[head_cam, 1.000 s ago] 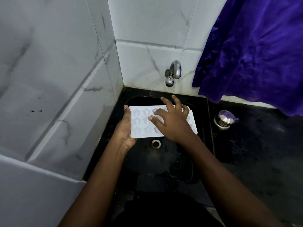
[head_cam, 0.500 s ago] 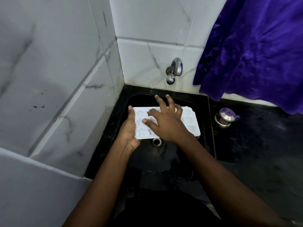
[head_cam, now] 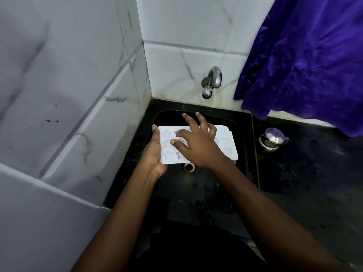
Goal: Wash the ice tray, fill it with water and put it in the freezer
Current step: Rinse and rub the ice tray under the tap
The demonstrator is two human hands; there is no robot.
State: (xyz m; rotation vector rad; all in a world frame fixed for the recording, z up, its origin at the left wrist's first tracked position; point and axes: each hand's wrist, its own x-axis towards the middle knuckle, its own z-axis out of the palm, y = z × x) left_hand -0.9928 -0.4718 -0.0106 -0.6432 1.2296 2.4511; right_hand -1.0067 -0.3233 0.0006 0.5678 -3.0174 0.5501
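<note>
A white ice tray [head_cam: 225,141] with star and heart shaped cells is held level over the black sink [head_cam: 241,122], above the drain [head_cam: 189,167]. My left hand [head_cam: 154,152] grips its left edge, thumb along the side and palm beneath. My right hand [head_cam: 197,142] lies flat on top of the tray with fingers spread, covering its middle cells. The chrome tap [head_cam: 212,81] sticks out of the tiled wall behind the sink; no water runs from it.
White marble tiled walls close off the left and back. A purple curtain [head_cam: 306,59] hangs at the upper right. On the black counter [head_cam: 314,173] right of the sink stands a small steel pot [head_cam: 272,141] with a purple lid.
My right hand has slid leftwards across the top of the tray, baring its right cells. The left hand keeps its hold, and the tray has tilted slightly.
</note>
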